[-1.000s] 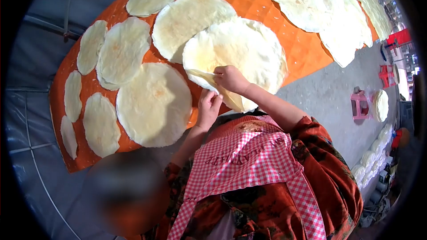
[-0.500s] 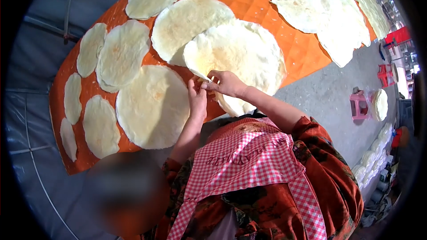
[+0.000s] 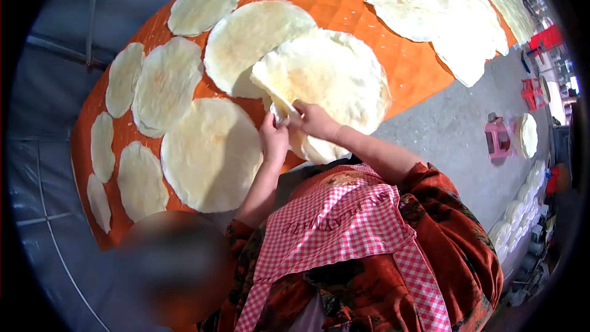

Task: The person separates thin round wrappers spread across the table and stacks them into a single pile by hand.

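A large, thin, round flatbread [image 3: 332, 80] lies on the orange quilted cover, and its near left edge is lifted and bunched up. My right hand [image 3: 316, 122] is closed on that folded edge. Close beside it, my left hand [image 3: 275, 139] pinches the same edge from the left, its fingertips partly hidden by the dough. Under the lifted bread, a second round flatbread [image 3: 249, 46] shows to the upper left. Left of my left hand lies another big flatbread [image 3: 206, 154], flat and partly in shadow.
Several smaller flatbreads [image 3: 167, 83] cover the left of the orange cover [image 3: 418, 83]. Overlapping sheets [image 3: 424, 6] lie at the upper right, some hanging past its edge. A pink stool [image 3: 496, 138] and a white stack [image 3: 527, 135] stand on the grey floor. A blurred round shape [image 3: 175, 264] is at lower left.
The flatbread's near left edge has been raised and folded inward more. My right hand has closed further onto the edge, and both hands have shifted slightly. The whole view has tilted a little.
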### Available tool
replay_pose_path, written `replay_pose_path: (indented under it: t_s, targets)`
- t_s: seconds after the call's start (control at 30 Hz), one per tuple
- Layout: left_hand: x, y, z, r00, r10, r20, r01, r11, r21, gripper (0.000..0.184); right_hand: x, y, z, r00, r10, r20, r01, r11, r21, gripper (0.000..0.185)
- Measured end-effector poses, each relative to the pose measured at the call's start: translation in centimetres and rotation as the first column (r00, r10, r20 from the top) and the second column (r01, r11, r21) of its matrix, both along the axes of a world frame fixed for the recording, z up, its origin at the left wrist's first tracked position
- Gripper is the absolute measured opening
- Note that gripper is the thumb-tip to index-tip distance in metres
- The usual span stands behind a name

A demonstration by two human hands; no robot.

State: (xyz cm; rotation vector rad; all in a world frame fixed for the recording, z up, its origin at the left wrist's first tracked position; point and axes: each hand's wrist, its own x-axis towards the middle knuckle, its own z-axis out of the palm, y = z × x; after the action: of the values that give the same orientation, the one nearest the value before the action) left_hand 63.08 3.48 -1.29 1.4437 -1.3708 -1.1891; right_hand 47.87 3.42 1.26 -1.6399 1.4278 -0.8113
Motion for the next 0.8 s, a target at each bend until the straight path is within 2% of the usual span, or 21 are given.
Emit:
replay_pose_path:
  t_s: [0.03,0.07,0.1,0.13,0.17,0.2,0.23,0.3,0.33,0.37,0.4,0.43,0.47,0.5,0.57,0.6,0.67,0.7,0.77,0.8]
  targets:
    - [0.2,-0.4,-1.4,0.998,-0.017,0.053,0.018,1.000,-0.018,0.024,0.6,0.3,0.4,0.995,-0.031,-0.093,0.028,0.999,-0.040,0.023]
    - [0.3,-0.6,-2.9,0.995,0.097,0.037,-0.094,0.994,-0.061,0.021,0.8,-0.1,-0.2,0.988,-0.035,-0.150,0.022,0.996,-0.085,0.022]
    - [0.3,-0.7,-2.1,0.957,0.181,-0.227,-0.180,0.983,0.027,0.017,0.1,-1.1,-0.6,0.974,-0.057,-0.220,0.029,0.991,-0.129,0.020]
    - [-0.5,-0.6,2.5,0.854,0.309,-0.418,-0.242,0.948,0.206,0.017,-1.4,-2.6,1.0,0.977,-0.080,-0.199,0.049,0.987,-0.156,0.018]
    - [2.3,-2.2,0.0,0.838,0.270,-0.474,-0.187,0.958,0.216,0.023,-3.5,-3.5,3.3,0.981,-0.090,-0.171,0.060,0.983,-0.175,0.017]
    - [4.4,-3.2,-0.4,0.800,0.356,-0.483,-0.272,0.933,0.237,0.025,-6.9,-3.9,5.6,0.988,-0.141,-0.064,0.135,0.987,-0.091,0.015]
    - [5.9,-3.8,1.3,0.801,0.450,-0.395,-0.366,0.890,0.271,0.024,-10.4,-4.3,7.8,0.981,-0.187,0.048,0.187,0.982,-0.002,0.014]
    - [9.8,-4.8,2.4,0.845,0.465,-0.263,-0.380,0.870,0.315,0.024,-17.9,-3.1,11.1,0.936,-0.334,0.114,0.333,0.943,0.023,0.015]
    - [11.4,-4.9,2.0,0.858,0.432,-0.277,-0.356,0.890,0.284,0.025,-22.2,-2.7,10.5,0.919,-0.361,0.159,0.346,0.931,0.117,0.017]
    - [13.0,-5.0,1.2,0.869,0.402,-0.289,-0.335,0.907,0.254,0.026,-26.4,-2.0,8.3,0.888,-0.381,0.256,0.365,0.924,0.112,0.018]
    - [15.7,-5.9,-0.2,0.877,0.443,-0.189,-0.396,0.886,0.241,0.028,-29.5,-0.7,7.6,0.862,-0.487,0.140,0.475,0.873,0.106,0.019]
    - [17.7,-6.1,-1.4,0.872,0.483,-0.082,-0.456,0.861,0.225,0.030,-34.1,0.5,4.7,0.818,-0.561,0.127,0.529,0.820,0.219,0.021]
    - [18.2,-5.4,-0.5,0.818,0.561,-0.125,-0.521,0.816,0.252,0.035,-36.4,2.2,3.3,0.763,-0.643,0.067,0.619,0.756,0.212,0.023]
    - [18.9,-4.7,-0.1,0.814,0.557,-0.165,-0.518,0.824,0.229,0.037,-38.1,3.7,2.0,0.694,-0.720,0.011,0.705,0.682,0.195,0.024]
    - [20.0,-3.6,0.1,0.803,0.538,-0.256,-0.508,0.843,0.178,0.040,-41.0,5.0,-2.9,0.703,-0.695,0.152,0.688,0.719,0.104,0.028]
    - [19.9,-3.1,0.1,0.805,0.544,-0.237,-0.515,0.839,0.176,0.041,-41.8,5.1,-4.5,0.708,-0.701,-0.088,0.705,0.709,0.025,0.030]
    - [19.7,-2.4,0.4,0.814,0.549,-0.190,-0.525,0.835,0.167,0.043,-38.9,4.7,-0.9,0.706,-0.690,-0.159,0.697,0.717,-0.017,0.029]
    - [19.9,-2.3,0.5,0.807,0.540,-0.240,-0.512,0.841,0.172,0.043,-37.0,4.1,1.4,0.698,-0.690,-0.191,0.697,0.716,-0.041,0.029]
    - [19.6,-1.9,0.5,0.785,0.520,-0.338,-0.484,0.854,0.191,0.044,-36.5,2.1,3.9,0.768,-0.617,-0.172,0.612,0.786,-0.090,0.024]
    - [18.9,-1.7,1.1,0.787,0.514,-0.341,-0.470,0.858,0.208,0.045,-36.8,1.1,6.1,0.724,-0.631,-0.280,0.627,0.771,-0.117,0.022]
